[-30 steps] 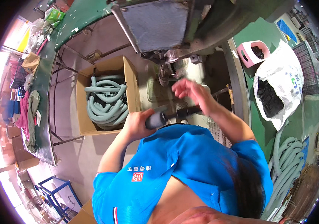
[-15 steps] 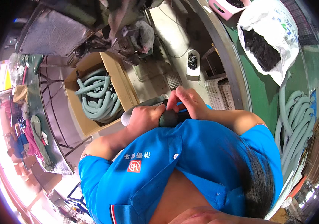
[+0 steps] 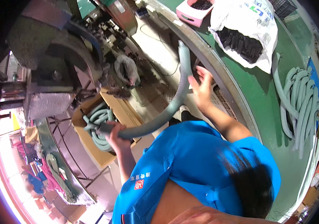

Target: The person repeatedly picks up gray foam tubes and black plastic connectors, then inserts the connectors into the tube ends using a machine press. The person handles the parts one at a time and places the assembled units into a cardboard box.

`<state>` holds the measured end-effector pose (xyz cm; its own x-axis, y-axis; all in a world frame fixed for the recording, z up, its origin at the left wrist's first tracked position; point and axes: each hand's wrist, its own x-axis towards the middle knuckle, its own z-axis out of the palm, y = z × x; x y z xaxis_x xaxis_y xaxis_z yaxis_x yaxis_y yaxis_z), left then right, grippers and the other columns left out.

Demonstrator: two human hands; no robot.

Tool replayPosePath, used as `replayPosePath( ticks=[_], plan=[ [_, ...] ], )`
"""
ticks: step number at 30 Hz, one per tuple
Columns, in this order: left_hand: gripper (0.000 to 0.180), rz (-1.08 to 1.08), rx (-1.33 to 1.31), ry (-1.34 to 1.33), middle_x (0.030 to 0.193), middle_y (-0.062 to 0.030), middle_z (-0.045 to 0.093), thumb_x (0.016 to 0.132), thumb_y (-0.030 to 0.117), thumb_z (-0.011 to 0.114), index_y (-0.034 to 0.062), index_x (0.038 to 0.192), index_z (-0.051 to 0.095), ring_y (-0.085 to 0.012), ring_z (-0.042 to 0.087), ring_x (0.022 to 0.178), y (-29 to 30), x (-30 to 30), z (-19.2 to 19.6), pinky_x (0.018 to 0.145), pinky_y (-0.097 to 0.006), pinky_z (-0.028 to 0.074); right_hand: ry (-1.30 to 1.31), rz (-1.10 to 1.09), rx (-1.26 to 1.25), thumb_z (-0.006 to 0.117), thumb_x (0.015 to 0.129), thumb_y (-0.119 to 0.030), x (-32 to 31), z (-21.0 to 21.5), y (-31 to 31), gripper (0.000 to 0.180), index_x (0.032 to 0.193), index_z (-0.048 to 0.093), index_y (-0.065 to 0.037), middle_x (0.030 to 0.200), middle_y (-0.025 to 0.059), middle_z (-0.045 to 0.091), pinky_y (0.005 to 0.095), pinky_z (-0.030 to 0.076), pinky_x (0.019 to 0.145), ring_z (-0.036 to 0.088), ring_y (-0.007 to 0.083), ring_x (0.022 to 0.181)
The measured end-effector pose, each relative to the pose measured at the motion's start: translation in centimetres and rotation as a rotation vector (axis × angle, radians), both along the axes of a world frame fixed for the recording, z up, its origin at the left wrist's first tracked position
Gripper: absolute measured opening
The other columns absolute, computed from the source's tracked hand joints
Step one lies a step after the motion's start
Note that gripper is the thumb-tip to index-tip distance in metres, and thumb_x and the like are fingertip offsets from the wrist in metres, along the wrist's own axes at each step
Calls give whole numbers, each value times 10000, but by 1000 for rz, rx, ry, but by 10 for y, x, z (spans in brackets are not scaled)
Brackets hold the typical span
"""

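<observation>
Fisheye view; black vignette rings the frame, straight edges bow near the rim. Strong overexposed glare at lower left edge, washing out the floor [image 3: 2, 156] there. Centre evenly lit, colours saturated. Machine [image 3: 51, 56] at upper left dim, in shadow. Right hand [image 3: 202, 87] motion-blurred; hose [image 3: 167, 112] slightly soft. White bag [image 3: 241, 22] bright, near clipping.

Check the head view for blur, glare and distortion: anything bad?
Head view: strong fisheye bend, the green table edge curves; dark rim all round; blown-out glare at lower left; right hand slightly motion-blurred; left hand and grey hose sharp enough.
</observation>
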<state>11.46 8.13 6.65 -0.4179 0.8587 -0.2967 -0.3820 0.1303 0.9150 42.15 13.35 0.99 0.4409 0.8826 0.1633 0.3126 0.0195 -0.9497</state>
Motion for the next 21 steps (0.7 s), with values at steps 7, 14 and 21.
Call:
replayPosePath(
  ticks=[7,14,21],
  plan=[
    [269,-130,-270,-367,857,-92,583,799,228,593,87,1021,536,-192,563,734,2,-4,-90,627,-304,470,1385,1011,-78,786,713,-191,-6,22,-31,488,1109,529,-69,875,62,603,442,427,954,599,237,910],
    [903,-825,469,-84,1464,-197,263,859,444,631,156,1487,49,-339,374,1295,69,120,5,1050,-472,315,679,986,-234,764,717,-102,-15,12,-57,192,816,604,-67,823,32,619,288,485,716,596,132,789],
    [1141,-997,750,-286,1367,-275,335,715,94,758,246,1462,-92,-325,649,826,83,179,86,681,-427,546,533,1124,-156,805,698,-89,-17,-14,-71,269,861,592,-80,847,59,629,331,492,709,607,176,817]
  ],
)
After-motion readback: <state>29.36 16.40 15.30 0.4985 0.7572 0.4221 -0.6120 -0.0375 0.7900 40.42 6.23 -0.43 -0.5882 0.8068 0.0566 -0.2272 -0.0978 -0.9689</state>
